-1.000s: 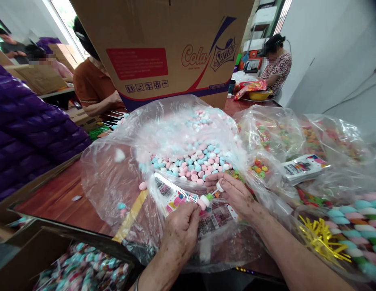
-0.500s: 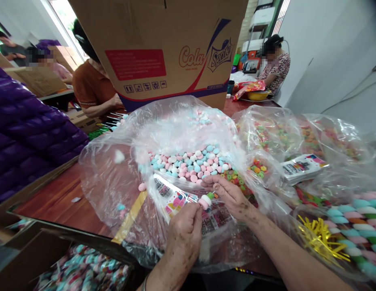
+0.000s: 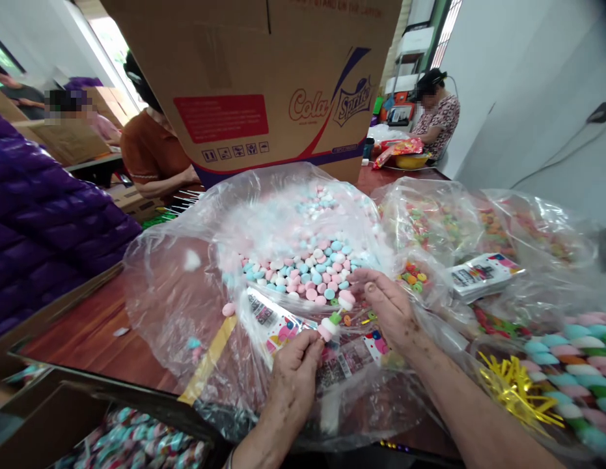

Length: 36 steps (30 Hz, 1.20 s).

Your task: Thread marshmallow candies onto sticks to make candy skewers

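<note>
My left hand [image 3: 297,368] is closed on a candy skewer [image 3: 329,326], pinched at its lower end. Pink and white marshmallows and a green candy ring are threaded on it. A pink-and-white marshmallow [image 3: 346,299] sits at the skewer's tip, a little apart from the rest. Beside that tip, my right hand [image 3: 388,309] has its fingers stretched out, with nothing visible in them. Behind both hands, a clear plastic bag [image 3: 176,293] lies open around loose pink, white and blue marshmallows [image 3: 307,273]. Printed wrappers [image 3: 278,322] lie under the left hand.
A large cardboard box [image 3: 263,71] stands behind the bag. Right are bags of candy rings [image 3: 429,215], a stack of wrappers [image 3: 483,275], gold twist ties [image 3: 517,394] and finished skewers [image 3: 571,365]. Wrapped candies [image 3: 141,436] fill a box lower left. Other people sit beyond.
A pink-and-white marshmallow now sits at the skewer's tip. My right hand has moved slightly right, away from the marshmallow pile, and its fingers have spread.
</note>
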Available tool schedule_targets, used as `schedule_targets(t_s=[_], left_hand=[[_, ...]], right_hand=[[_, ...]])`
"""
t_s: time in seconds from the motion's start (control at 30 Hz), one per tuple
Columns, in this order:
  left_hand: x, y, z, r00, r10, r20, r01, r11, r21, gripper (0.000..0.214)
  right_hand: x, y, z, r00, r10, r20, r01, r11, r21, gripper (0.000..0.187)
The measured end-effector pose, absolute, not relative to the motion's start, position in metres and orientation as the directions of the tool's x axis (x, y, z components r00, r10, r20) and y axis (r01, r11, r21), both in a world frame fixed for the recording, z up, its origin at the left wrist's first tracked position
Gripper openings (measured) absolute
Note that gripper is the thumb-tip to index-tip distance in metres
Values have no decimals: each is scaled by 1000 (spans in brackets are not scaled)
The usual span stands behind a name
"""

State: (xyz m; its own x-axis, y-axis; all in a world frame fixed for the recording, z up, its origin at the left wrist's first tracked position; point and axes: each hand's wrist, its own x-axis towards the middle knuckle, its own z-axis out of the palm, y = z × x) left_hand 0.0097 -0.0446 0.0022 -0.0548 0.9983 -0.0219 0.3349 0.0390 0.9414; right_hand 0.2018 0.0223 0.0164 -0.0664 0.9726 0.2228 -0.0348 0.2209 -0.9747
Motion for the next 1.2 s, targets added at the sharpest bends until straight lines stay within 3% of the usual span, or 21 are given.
schedule_targets(t_s=[0.13,0.3,0.87,1.07,1.2], left_hand=[[7,-44,-4,-46,995,-87,227,95,969,29],[5,-46,-4,-51,990,-133,170,139,976,31],[20,-49,2,-149,989,-21,104,37,994,27],[25,-49,4,-154,985,-71,57,81,995,27],[27,-50,1,-122,981,-154,-65,146,987,31]], right_hand=[[199,24,16,-118,984,135,-140,119,-983,29],[198,23,22,-207,975,86,-185,48,-982,27],[179,15,17,-345,939,-9,-427,-165,-889,29],[178,15,13,-386,922,11,-368,-143,-919,27],[182,17,13,-321,946,32,-331,-80,-940,34]])
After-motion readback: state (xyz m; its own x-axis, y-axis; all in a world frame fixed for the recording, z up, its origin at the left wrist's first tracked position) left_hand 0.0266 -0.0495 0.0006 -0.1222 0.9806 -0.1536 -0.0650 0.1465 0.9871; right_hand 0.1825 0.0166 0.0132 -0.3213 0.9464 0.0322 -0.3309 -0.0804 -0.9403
